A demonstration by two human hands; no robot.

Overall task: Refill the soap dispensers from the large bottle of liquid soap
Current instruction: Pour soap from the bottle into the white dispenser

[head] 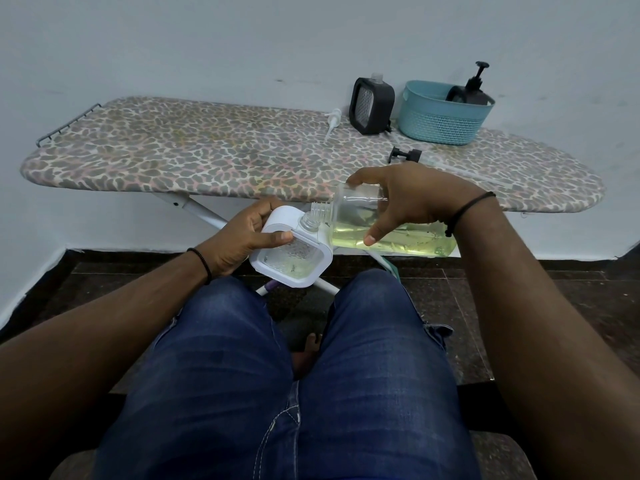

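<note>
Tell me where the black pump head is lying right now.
In the head view the black pump head lies on the ironing board, right of centre, in front of the blue basket and just beyond the right hand.

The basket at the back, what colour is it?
The basket is light blue, seen in the head view.

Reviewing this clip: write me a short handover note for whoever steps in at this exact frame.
Left hand grips the white dispenser, neck open, over the lap.
Right hand holds the large soap bottle tipped on its side, mouth at the dispenser's neck; yellow soap is not visibly flowing yet.
On the ironing board: black dispenser uncapped, a white pump and a black pump lying loose. A third dispenser sits in the blue basket.
Left: fill the white one, the others as needed, refit pumps.
</note>
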